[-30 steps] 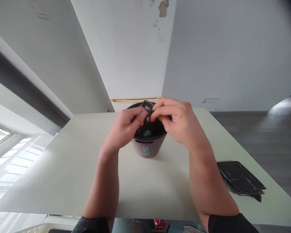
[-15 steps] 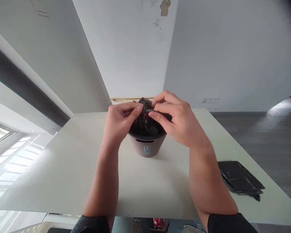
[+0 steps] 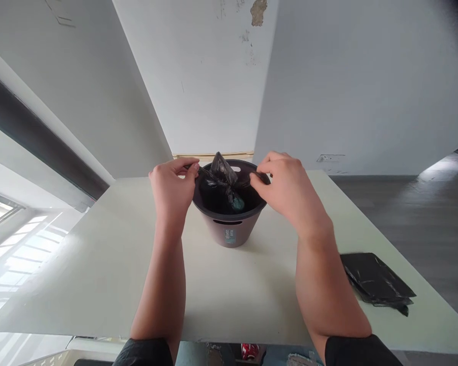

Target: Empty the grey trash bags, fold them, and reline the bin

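Observation:
A dark round bin with a handle slot and a small label stands upright on the table. Inside its mouth is a black plastic bag, gathered in the middle with a peak sticking up. My left hand pinches one stretched end of the bag at the bin's left rim. At the right rim my right hand is closed on the other end. Between my hands the bag is drawn tight into a twisted knot, with something greenish showing beneath it.
Folded black plastic bags lie on the right part of the white table. Behind the table stands a wall with peeling paint. A pale basket shows below the table's front edge at the lower left.
My hands have moved apart, left and right, each keeping an end of the bag. The gathered middle, hidden between my fingers before, now shows above the bin.

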Tool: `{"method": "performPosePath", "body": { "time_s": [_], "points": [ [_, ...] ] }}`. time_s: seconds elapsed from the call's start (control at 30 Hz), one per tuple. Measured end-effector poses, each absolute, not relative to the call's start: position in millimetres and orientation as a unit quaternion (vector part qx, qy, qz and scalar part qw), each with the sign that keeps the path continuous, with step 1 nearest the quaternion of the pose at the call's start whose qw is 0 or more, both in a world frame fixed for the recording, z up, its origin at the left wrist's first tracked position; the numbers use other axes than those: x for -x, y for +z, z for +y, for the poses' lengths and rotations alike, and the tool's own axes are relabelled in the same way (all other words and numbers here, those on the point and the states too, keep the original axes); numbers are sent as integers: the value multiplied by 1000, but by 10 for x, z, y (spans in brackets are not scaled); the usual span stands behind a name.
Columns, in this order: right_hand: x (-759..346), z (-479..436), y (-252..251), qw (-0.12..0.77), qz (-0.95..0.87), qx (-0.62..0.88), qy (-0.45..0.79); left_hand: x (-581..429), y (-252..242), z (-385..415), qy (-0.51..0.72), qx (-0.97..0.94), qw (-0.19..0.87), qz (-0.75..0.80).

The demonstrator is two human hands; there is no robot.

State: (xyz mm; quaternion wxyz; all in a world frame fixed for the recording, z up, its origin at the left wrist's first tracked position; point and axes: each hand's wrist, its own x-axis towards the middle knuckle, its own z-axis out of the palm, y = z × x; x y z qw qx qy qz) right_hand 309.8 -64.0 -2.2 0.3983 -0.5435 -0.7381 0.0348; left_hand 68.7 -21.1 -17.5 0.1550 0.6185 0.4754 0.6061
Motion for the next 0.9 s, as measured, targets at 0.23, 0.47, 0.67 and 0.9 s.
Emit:
{"method": "performPosePath", "body": {
  "time_s": [0.23,0.47,0.67,0.9],
  "points": [
    [-2885,-683,-30,317,-789,503,151,-942,64,-591,586,-681,263,351],
    [-2826,-614,-59,348,-766,507,187,-1046,0,-598,577,-721,260,282],
    [-2895,-592,-16,568,-669,447,170,-999,-111,-399,650,-667,193,309],
    [-3110,-397,-26,818,-479,284,141,-942,-93,-421,696,-621,130,336]
  ]
}}
